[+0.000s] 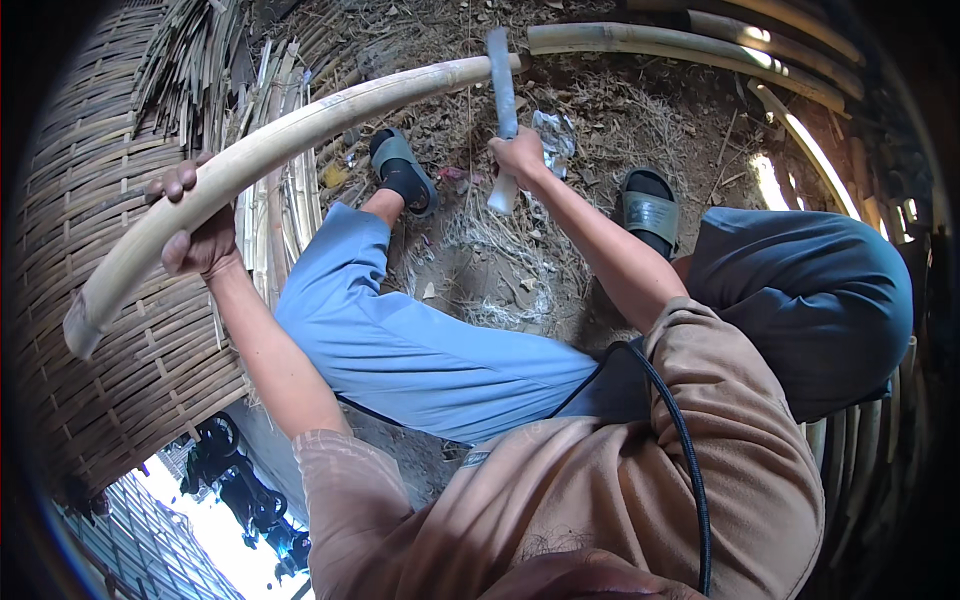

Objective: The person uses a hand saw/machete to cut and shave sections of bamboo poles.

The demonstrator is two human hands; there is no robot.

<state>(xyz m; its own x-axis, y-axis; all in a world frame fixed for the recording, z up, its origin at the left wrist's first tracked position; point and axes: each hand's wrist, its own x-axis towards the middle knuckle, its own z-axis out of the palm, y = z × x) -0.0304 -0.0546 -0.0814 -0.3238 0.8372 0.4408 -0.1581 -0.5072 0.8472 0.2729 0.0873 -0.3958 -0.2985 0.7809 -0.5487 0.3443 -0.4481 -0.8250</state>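
Note:
A long pale bamboo pole (330, 108) runs from the lower left up to the top middle of the view, looking curved through the lens. My left hand (205, 235) is wrapped round it near its close end, with the thumb below and the fingers over the top. My right hand (520, 157) grips the handle of a machete (502, 88), its blade pointing away from me. The blade crosses the far end of the pole. Whether it touches or has cut into the bamboo I cannot tell.
More bamboo poles (690, 45) lie at the far right. A woven bamboo wall (90, 330) and a bundle of split strips (195, 70) stand on the left. Crumpled foil (555, 140) and dry litter lie on the ground between my sandalled feet (650, 212).

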